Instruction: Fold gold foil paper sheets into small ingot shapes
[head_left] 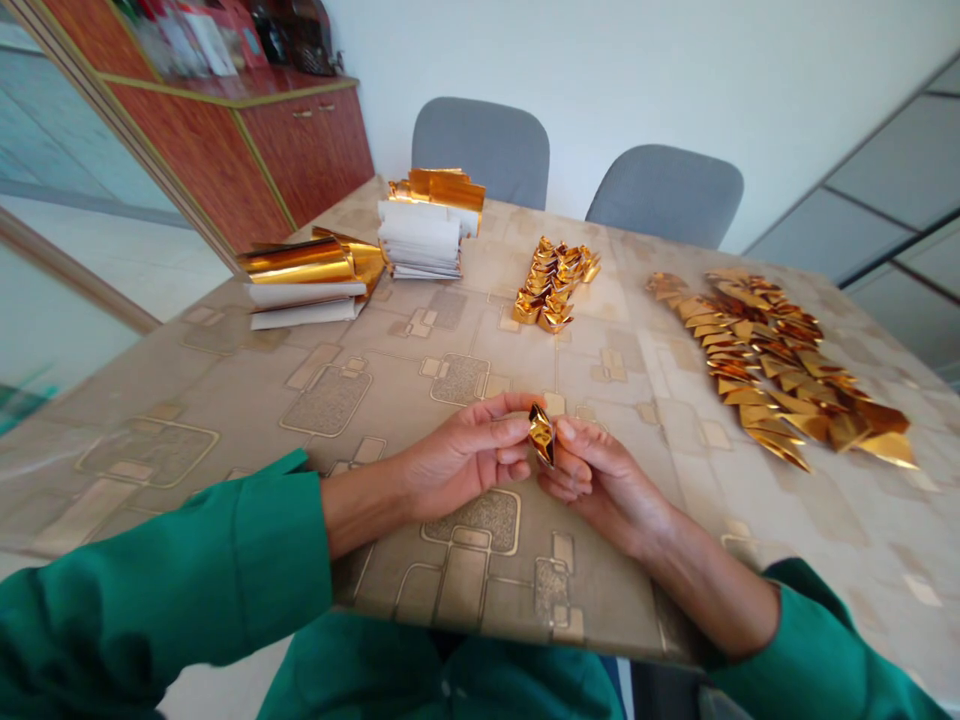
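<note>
Between my two hands, over the near part of the table, is a small folded gold foil paper ingot (541,436). My left hand (476,450) pinches its left side with thumb and fingers. From the right, my right hand (592,465) grips the other side, its lower fingers curled beneath. Beyond my hands stand rows of finished gold paper ingots (555,285), packed close together. Overlapping rows of flatter folded gold paper pieces (772,360) lie on the right of the table.
A stack of gold and white paper sheets (420,240) sits at the far left, beside another folded pile (307,280). Two grey chairs (480,145) stand behind the patterned tablecloth (375,350). A red-brown cabinet (300,150) is at the back left.
</note>
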